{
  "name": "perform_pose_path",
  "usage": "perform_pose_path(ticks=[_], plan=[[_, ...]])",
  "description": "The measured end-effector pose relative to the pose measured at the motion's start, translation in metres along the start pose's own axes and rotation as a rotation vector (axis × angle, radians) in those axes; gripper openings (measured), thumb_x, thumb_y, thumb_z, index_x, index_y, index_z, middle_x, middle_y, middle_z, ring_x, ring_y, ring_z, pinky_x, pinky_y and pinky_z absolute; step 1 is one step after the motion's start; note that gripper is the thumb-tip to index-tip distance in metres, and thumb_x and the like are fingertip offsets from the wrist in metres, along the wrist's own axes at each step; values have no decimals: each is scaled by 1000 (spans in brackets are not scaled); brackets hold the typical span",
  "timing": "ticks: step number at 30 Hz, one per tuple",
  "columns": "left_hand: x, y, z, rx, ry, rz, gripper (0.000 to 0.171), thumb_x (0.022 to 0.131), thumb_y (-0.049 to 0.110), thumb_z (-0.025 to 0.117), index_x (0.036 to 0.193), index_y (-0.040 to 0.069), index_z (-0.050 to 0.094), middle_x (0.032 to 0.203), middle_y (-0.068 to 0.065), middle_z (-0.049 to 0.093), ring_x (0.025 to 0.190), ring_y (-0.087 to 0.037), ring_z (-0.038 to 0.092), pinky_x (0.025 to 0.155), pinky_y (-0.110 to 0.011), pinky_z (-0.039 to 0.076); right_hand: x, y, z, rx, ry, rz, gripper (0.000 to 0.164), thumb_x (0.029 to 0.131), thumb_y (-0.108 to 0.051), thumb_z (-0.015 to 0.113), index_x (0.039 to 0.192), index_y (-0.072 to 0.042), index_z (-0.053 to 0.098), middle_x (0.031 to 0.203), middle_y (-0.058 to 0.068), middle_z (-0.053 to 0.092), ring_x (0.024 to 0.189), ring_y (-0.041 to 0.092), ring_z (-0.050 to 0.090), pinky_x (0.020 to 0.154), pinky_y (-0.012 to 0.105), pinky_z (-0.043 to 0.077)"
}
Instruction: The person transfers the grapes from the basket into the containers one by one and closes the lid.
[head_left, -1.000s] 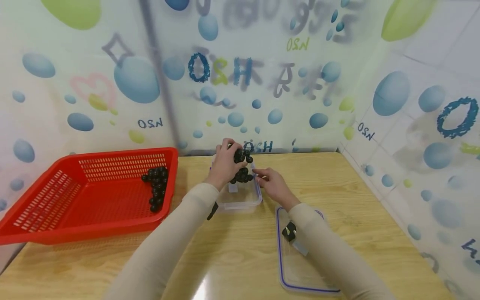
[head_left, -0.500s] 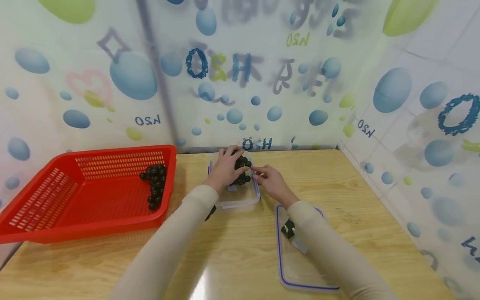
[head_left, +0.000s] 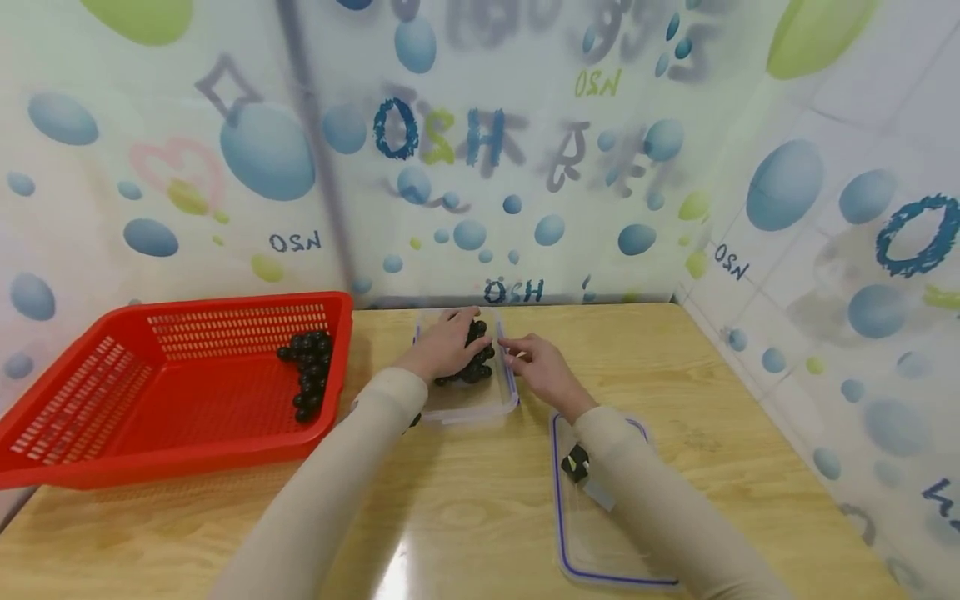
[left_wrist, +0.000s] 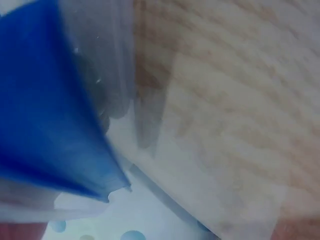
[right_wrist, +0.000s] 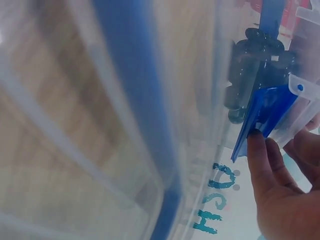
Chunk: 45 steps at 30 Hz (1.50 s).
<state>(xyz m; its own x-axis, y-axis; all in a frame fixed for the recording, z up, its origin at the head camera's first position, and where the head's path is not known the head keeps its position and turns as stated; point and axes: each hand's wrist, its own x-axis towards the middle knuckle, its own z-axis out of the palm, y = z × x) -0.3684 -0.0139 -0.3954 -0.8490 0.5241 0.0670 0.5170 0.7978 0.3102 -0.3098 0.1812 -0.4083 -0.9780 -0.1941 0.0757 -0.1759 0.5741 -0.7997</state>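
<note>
A bunch of black grapes (head_left: 474,368) lies in a clear plastic container (head_left: 472,412) at the back middle of the table. My left hand (head_left: 442,343) reaches into the container and grips the bunch from above, covering part of it. At the container's right wall is my right hand (head_left: 542,367). The right wrist view shows its fingertips (right_wrist: 257,137) pinching at a blue clip flap (right_wrist: 272,107), with dark grapes seen through the plastic. Another blue flap (left_wrist: 50,110) fills the left of the left wrist view, where neither hand's grip shows.
A red perforated basket (head_left: 187,404) stands on the left, with more black grapes (head_left: 313,375) at its right end. A clear lid with a blue seal (head_left: 615,546) lies under the right forearm. Behind the wooden table (head_left: 450,517) is a patterned wall (head_left: 465,200).
My left hand has lowered the grapes into the container and shifted slightly left and nearer. The bunch now lies spread lower inside. My right hand has stayed at the container's right wall.
</note>
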Motion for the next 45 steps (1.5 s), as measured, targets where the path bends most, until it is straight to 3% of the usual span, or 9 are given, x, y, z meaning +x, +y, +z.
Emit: perform_pose_path(ticks=[5, 10, 14, 24, 29, 32, 36, 40, 45], plan=[[-2, -2, 8, 84, 45, 80, 53, 104, 46, 41, 142, 11, 48, 149, -11, 38, 139, -38, 28, 111, -52, 27, 0, 0, 2, -10, 6, 18, 36, 101, -12, 55, 137, -9, 59, 110, 10, 56, 97, 24, 64, 78, 34, 53], [-2, -1, 7, 111, -71, 51, 62, 100, 54, 43, 152, 19, 38, 155, -5, 35, 144, -38, 17, 113, -55, 20, 1, -1, 3, -17, 4, 24, 35, 101, -12, 55, 136, -7, 59, 111, 10, 57, 98, 24, 63, 79, 35, 53], [-1, 4, 4, 98, -101, 26, 63, 100, 52, 46, 152, 19, 38, 155, -4, 34, 145, -36, 16, 112, -56, 22, 0, -2, 2, -3, 10, 33, 35, 101, -11, 55, 136, -6, 59, 112, 11, 56, 101, 26, 63, 81, 36, 53], [-1, 2, 6, 93, -81, -2, 60, 99, 54, 46, 150, 22, 41, 155, -2, 34, 145, -33, 15, 111, -57, 23, 0, -5, 3, 8, 13, 49, 35, 101, -12, 56, 135, -7, 60, 109, 9, 57, 103, 26, 62, 83, 36, 53], [-1, 1, 5, 49, -60, 32, 63, 99, 55, 46, 152, 23, 37, 158, -3, 28, 145, -35, 14, 111, -58, 20, 0, -5, 0, 13, 5, 36, 35, 101, -11, 56, 135, -6, 60, 110, 10, 57, 103, 27, 63, 83, 36, 53], [-7, -1, 2, -9, 0, 62, 66, 99, 56, 45, 154, 20, 34, 161, -5, 19, 146, -35, 12, 112, -59, 16, 0, -5, 0, 17, -12, 41, 35, 100, -11, 57, 135, -6, 60, 110, 11, 57, 102, 28, 63, 84, 37, 53], [-29, 7, -24, -75, 115, 60, 64, 100, 49, 48, 151, 11, 38, 161, -9, 19, 145, -34, 14, 113, -56, 17, 2, -5, 0, 1, -39, 39, 35, 100, -13, 58, 135, -7, 60, 111, 11, 56, 102, 28, 62, 82, 37, 54], [-65, 21, -76, -122, 191, 7, 56, 100, 36, 55, 146, 6, 43, 155, -12, 29, 140, -33, 24, 111, -52, 25, 2, -5, -1, 6, -41, 30, 36, 100, -14, 58, 136, -7, 60, 112, 12, 55, 103, 28, 62, 82, 37, 54], [-116, 2, -136, -188, 218, -81, 52, 98, 27, 59, 143, 6, 44, 153, -12, 29, 135, -36, 32, 106, -56, 33, 0, -2, -5, 22, -46, 30, 37, 102, -15, 55, 138, -8, 57, 116, 13, 55, 104, 28, 62, 84, 40, 53]])
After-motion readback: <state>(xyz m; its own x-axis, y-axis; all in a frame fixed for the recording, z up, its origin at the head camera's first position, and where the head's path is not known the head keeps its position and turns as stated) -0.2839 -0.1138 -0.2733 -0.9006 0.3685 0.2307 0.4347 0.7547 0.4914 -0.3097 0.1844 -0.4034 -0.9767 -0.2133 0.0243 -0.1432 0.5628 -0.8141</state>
